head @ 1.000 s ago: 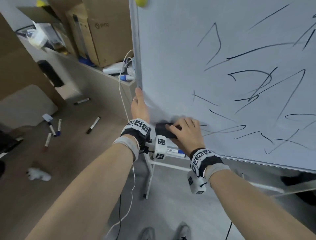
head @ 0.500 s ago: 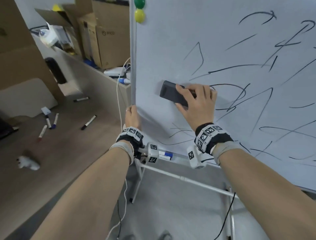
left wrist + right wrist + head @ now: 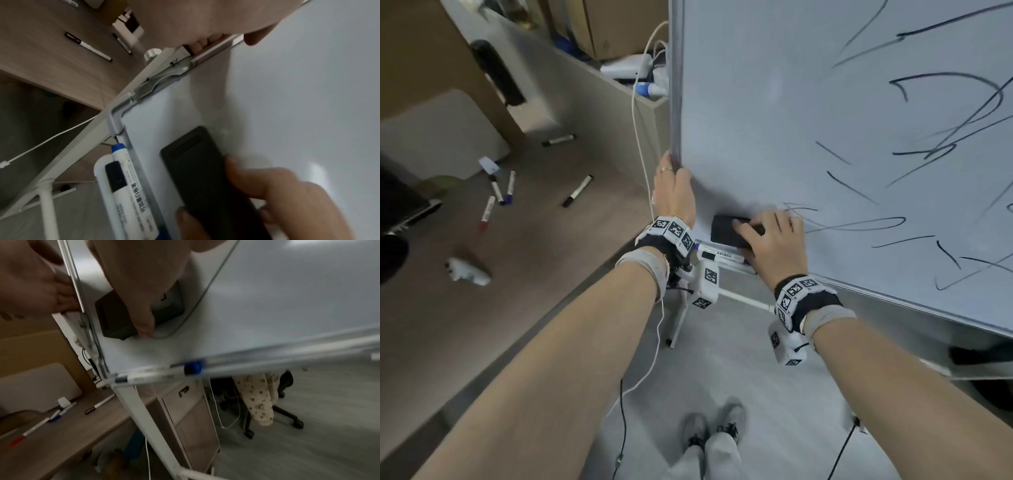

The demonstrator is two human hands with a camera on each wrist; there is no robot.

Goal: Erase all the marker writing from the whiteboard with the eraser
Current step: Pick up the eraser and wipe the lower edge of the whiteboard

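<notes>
The whiteboard (image 3: 774, 102) (image 3: 298, 97) (image 3: 277, 296) fills the right of the head view, with black marker strokes (image 3: 945, 113) over its right part and a wiped left strip. My right hand (image 3: 774, 245) (image 3: 273, 198) (image 3: 139, 293) holds the black eraser (image 3: 726, 231) (image 3: 203, 175) (image 3: 111, 316) flat against the board near its lower left corner, thumb under it, fingers over it. My left hand (image 3: 674, 192) (image 3: 197, 21) (image 3: 35, 285) grips the board's left frame edge (image 3: 675, 85), thumb on the front face and fingers behind.
Markers (image 3: 717, 256) (image 3: 125, 181) (image 3: 156, 375) lie in the tray under the board. More markers (image 3: 577, 191) lie on the wooden desk (image 3: 500, 274) at left. A white cable (image 3: 640, 161) hangs beside the frame. The white stand legs (image 3: 148, 423) and an office chair (image 3: 273, 404) are below.
My right hand has swept the eraser down from the middle of the board's left part to its lower left corner. The left hand kept its grip on the frame.
</notes>
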